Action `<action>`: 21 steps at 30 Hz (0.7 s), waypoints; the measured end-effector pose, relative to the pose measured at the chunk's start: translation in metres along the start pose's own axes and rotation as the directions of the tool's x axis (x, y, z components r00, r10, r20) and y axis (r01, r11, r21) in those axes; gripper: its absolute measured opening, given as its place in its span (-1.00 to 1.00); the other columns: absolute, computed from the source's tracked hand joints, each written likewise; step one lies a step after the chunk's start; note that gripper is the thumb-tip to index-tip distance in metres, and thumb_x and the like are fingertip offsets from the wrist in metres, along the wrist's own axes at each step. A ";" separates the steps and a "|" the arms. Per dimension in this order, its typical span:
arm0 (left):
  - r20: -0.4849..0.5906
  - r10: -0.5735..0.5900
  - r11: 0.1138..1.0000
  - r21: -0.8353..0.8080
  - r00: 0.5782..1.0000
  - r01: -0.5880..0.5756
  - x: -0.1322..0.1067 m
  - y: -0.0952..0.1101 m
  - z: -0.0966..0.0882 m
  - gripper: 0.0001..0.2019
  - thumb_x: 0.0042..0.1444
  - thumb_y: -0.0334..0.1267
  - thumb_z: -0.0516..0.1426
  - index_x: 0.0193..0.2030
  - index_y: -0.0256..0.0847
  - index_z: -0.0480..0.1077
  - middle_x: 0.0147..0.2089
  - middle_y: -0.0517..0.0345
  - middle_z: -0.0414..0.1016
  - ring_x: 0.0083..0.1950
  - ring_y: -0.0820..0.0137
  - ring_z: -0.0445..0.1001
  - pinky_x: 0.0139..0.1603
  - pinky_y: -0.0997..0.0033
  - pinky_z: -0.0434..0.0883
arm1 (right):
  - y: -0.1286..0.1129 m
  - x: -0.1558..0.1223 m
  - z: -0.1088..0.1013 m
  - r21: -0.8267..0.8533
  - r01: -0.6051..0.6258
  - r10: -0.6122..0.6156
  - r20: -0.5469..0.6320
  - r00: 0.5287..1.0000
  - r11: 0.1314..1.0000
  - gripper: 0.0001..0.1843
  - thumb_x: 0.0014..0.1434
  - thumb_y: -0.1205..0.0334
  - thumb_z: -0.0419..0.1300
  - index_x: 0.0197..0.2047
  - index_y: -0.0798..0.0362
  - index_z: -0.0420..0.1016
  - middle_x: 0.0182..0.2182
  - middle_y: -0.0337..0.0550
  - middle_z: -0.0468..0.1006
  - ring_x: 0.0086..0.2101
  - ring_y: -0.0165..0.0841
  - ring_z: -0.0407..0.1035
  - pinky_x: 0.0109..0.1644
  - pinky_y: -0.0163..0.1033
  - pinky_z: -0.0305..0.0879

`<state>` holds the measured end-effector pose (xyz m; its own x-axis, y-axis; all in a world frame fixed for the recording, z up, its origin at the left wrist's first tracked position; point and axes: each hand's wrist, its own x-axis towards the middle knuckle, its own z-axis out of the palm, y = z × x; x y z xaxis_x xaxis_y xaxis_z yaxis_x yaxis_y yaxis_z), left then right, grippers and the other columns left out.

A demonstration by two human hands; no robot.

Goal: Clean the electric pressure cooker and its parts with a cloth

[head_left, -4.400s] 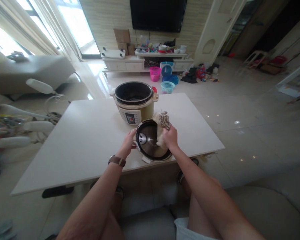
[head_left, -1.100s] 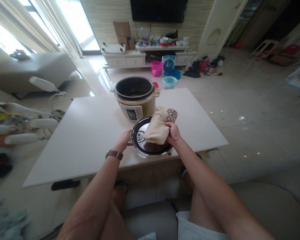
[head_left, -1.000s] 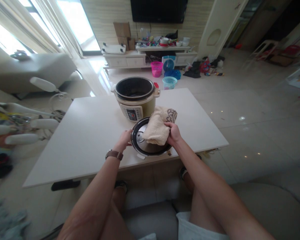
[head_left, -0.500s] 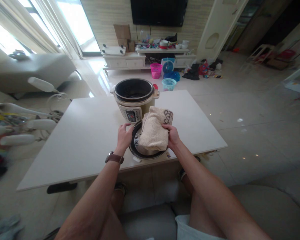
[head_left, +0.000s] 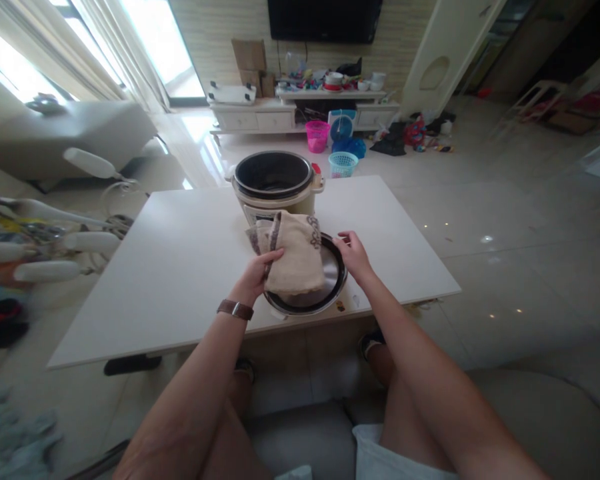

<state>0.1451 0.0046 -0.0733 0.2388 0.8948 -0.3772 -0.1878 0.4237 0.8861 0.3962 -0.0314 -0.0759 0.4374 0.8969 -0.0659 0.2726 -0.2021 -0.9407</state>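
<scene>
White tabletop (head_left: 190,253) spreads beneath and around both your hands, and the biggest thing standing on it is the cooker (head_left: 300,203), upright just beyond them. Its top is uncovered, with the dark inner pot (head_left: 275,172) seated inside, so the lid is off and refitting it is not yet done.

Between your hands lies the lid (head_left: 333,272), inner face up, its dark sealing ring showing along the side by your right hand and along the edge nearest you. Whether it rests flat on the table or is raised a little, you cannot tell from this angle.

Over the lid's middle and left part sits the beige cloth (head_left: 295,257), bunched and folded, overlapping the cooker's front in your view. Your left hand (head_left: 255,275) grips its near left edge, thumb on top. Your right hand (head_left: 354,255), fingers loosely bent, is at the lid's far right rim; whether it holds that rim is unclear.

Judging by this, you seem partway through wiping the lid's inner side. Metal beside your right hand shines, but how much has been wiped cannot be told, since the cloth hides the rest. What looks left is any wiping under there, putting the cloth aside and closing the cooker.
</scene>
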 end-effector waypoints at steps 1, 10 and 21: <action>-0.045 0.100 0.995 0.020 0.994 -0.099 0.002 0.003 -0.003 -0.44 -0.08 -0.16 0.44 0.09 -0.31 0.61 -0.01 -0.18 0.74 0.09 -0.10 0.70 0.05 -0.04 0.69 | 0.005 0.005 -0.005 -0.120 0.014 -0.023 -0.069 0.997 0.993 -0.56 0.18 -0.05 0.26 0.03 0.02 0.51 0.04 0.04 0.62 0.06 -0.09 0.47 0.26 0.04 0.41; 0.183 0.377 0.376 0.865 0.908 -0.331 0.001 -0.028 0.015 -0.92 0.14 -0.31 0.28 -0.24 -0.10 0.63 -0.02 -0.12 0.71 0.17 -0.11 0.63 0.16 0.05 0.54 | 0.037 0.005 -0.010 -0.381 -0.083 0.139 0.124 0.982 0.921 -0.60 0.37 0.07 0.14 0.21 0.00 0.46 -0.03 0.00 0.69 -0.04 -0.12 0.57 0.17 -0.04 0.44; 0.254 0.351 0.237 0.907 0.901 -0.348 0.017 -0.049 0.054 -0.24 0.10 -0.55 0.07 0.47 -0.18 0.45 0.38 -0.20 0.57 0.40 -0.06 0.50 0.45 -0.04 0.37 | 0.040 -0.003 -0.005 -0.486 0.007 0.039 0.084 0.996 0.874 -0.60 0.47 0.21 -0.01 0.26 -0.01 0.46 0.07 0.07 0.67 0.06 -0.10 0.56 0.18 -0.06 0.41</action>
<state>0.2102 -0.0081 -0.1083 0.3913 0.9194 0.0397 0.7366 -0.3388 0.5853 0.4100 -0.0445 -0.1111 0.3744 0.9181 -0.1298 0.6575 -0.3616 -0.6610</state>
